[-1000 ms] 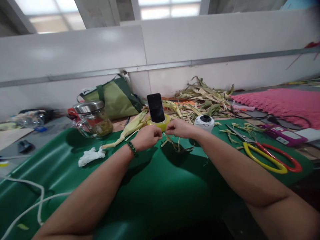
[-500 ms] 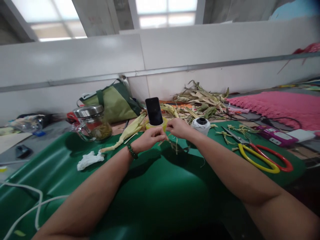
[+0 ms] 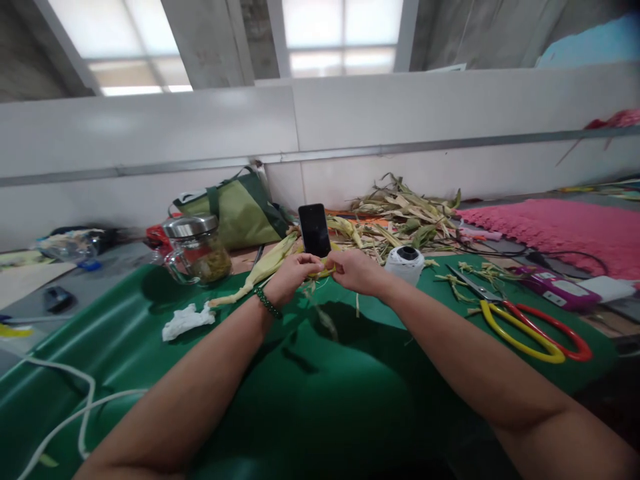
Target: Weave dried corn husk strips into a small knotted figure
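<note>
My left hand, with a green bead bracelet at the wrist, is closed in a pinch. My right hand is pinched too, its fingertips almost meeting those of the left. Between and below the fingers are thin corn husk strips, their lower ends dangling blurred over the green mat. The exact grip is partly hidden by the fingers. Just behind the hands a phone stands upright. A white spool of thread is beside my right wrist.
Large scissors with yellow and red handles lie at right, near knotted husk pieces. At left are a glass jug, crumpled tissue and a corn husk. Behind stand a green bag and a husk pile.
My hands have drawn closer together, still pinching. The dangling husk strips have swung left and hang lower. The whole view has shifted, with the scene sitting lower in the picture.
</note>
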Demonstrator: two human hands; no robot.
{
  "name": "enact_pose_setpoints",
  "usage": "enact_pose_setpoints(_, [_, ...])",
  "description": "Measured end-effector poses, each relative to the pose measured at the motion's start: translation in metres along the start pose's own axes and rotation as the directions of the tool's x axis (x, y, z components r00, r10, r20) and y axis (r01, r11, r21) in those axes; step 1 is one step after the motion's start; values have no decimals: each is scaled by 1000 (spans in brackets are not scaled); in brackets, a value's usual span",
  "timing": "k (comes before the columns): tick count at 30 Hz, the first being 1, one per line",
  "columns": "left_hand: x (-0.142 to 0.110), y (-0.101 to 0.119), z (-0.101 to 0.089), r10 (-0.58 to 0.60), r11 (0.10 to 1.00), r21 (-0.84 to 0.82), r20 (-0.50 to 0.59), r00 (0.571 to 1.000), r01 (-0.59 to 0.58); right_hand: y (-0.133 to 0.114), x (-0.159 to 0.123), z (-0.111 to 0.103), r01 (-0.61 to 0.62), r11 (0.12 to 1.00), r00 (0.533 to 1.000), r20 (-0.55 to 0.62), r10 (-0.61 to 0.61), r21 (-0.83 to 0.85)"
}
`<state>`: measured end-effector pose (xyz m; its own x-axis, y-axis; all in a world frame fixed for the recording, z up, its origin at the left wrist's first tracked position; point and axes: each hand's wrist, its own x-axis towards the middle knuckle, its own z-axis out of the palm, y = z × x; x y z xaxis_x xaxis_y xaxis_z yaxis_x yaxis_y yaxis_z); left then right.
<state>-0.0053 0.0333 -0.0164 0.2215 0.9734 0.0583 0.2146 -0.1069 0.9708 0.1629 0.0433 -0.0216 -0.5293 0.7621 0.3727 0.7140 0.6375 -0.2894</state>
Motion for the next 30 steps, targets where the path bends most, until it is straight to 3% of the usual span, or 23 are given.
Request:
enact_pose_setpoints(9, [-1, -4, 4, 77, 997, 2, 108, 991, -78, 12, 4, 9, 87, 952, 996, -59, -72, 293])
enact_pose_setpoints(14, [-1, -3, 3, 134, 991, -12, 76, 988, -133, 12, 4, 3, 127, 930, 991, -5, -134, 346])
enact_pose_setpoints(20, [-4, 1, 3, 170, 985, -20, 31, 985, -169, 10, 3, 1, -13, 801, 993, 103, -60, 598])
enact_pose_setpoints(25, [-7, 2, 11, 50, 988, -147, 26, 998, -45, 14, 6, 5, -33, 757, 999, 54, -3, 652])
enact_pose_setpoints(30, [-7, 6, 7, -41, 919, -364, 293, 955, 151, 18, 7, 1, 24, 773, 999, -48, 8, 634])
